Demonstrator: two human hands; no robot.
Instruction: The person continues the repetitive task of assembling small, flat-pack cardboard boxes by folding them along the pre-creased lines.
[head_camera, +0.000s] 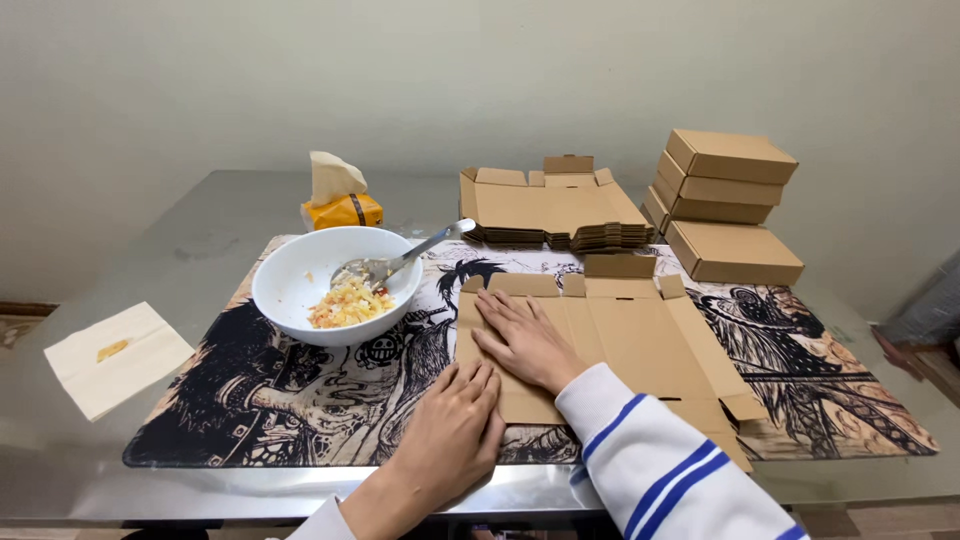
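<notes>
Under both hands' fingers (500, 312) lies the flat cardboard box blank (630, 335).

- Both forearms are cut off by the lower edge of the frame; the right sleeve (655, 465) is lost at lower right.
- The near left part of the flat cardboard blank (620, 335) is covered by the right hand (525, 340) and the left hand (455, 430).
- The spoon (400, 262) bowl is partly buried in food inside the white bowl (335, 285).
- The tissue pack (343, 210) base is hidden behind the bowl rim.
- The dark object (930, 320) at the right edge is cut off and cannot be identified.
- The stain on the napkin (115, 355) is too small to identify.
</notes>
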